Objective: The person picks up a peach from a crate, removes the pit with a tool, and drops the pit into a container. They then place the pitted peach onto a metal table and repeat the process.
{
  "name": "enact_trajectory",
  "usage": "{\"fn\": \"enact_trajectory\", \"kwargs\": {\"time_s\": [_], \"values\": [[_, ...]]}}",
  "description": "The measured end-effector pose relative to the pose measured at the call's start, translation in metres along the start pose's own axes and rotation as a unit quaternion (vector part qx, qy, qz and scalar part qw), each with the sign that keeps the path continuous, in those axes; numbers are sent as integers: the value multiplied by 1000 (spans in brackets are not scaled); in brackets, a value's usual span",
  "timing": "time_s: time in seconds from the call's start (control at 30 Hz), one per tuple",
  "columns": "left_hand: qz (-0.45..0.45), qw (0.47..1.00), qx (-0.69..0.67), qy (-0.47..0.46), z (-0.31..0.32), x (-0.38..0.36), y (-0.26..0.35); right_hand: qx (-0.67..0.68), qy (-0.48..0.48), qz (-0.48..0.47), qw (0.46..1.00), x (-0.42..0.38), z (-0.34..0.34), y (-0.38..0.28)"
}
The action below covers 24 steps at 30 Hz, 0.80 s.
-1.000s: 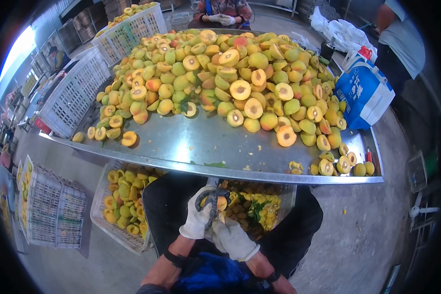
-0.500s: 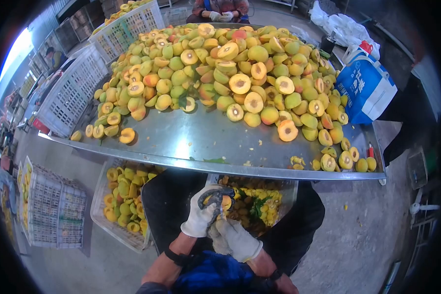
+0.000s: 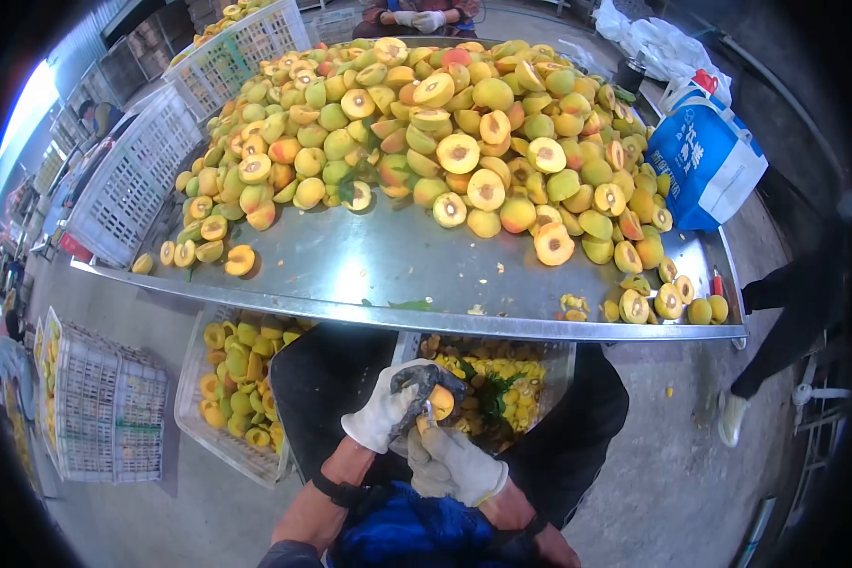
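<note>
In front of my lap, my left hand (image 3: 402, 402) wears a white glove, dark over the fingers, and is closed around a peach half (image 3: 441, 401) with orange flesh. Close against it, my right hand (image 3: 454, 462), in a soiled white glove, grips a small pitting tool (image 3: 432, 414). Its thin metal tip meets the fruit; most of the handle is hidden by the fingers. Below the hands stands a crate (image 3: 566, 383) of yellow scraps and green leaves. Beyond them is a metal table (image 3: 327, 251) heaped with halved peaches (image 3: 459, 153).
A crate of peach halves (image 3: 241, 379) is left of my legs. Stacked crates (image 3: 114, 407) stand farther left, and another white crate (image 3: 137, 180) adjoins the table. A blue bag (image 3: 701, 161) sits at its right corner. A co-worker's gloved hands (image 3: 418, 19) show opposite; someone's leg (image 3: 776, 346) is at right.
My left hand has turned slightly, showing more of the peach half's orange flesh, with the tool still against it. At right, a walking person's leg and shoe have come into view.
</note>
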<state>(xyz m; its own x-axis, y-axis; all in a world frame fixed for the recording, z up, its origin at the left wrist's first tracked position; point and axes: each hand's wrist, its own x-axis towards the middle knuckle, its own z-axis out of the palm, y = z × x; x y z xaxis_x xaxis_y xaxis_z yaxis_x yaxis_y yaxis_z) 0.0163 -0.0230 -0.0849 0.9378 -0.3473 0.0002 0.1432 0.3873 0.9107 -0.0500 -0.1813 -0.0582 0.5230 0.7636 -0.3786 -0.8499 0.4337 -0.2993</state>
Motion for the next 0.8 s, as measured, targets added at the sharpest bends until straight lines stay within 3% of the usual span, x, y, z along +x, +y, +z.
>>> {"fn": "enact_trajectory", "kwargs": {"time_s": [0.17, 0.27, 0.37, 0.53, 0.57, 0.67, 0.8], "values": [[-10, 994, -101, 33, 12, 2, -9, 33, -18, -21, 999, 3, -6, 3], [-19, 991, -100, 89, 10, -2, -25, -46, 37, -19, 998, 0, -1, -3], [-17, 992, -71, 101, 8, -3, -26, -216, 102, -53, 970, -1, -2, -5], [-22, 990, -139, 6, 24, 0, 7, -128, 54, -19, 990, -12, -6, -9], [-67, 979, -190, 41, 24, -2, 6, -105, 43, -5, 994, -12, -11, -8], [-77, 994, -77, 23, 17, -4, 2, -42, 12, 1, 999, -11, -6, -4], [-80, 962, -245, -88, 20, -4, -5, 32, -58, 4, 998, -9, 3, 8]]}}
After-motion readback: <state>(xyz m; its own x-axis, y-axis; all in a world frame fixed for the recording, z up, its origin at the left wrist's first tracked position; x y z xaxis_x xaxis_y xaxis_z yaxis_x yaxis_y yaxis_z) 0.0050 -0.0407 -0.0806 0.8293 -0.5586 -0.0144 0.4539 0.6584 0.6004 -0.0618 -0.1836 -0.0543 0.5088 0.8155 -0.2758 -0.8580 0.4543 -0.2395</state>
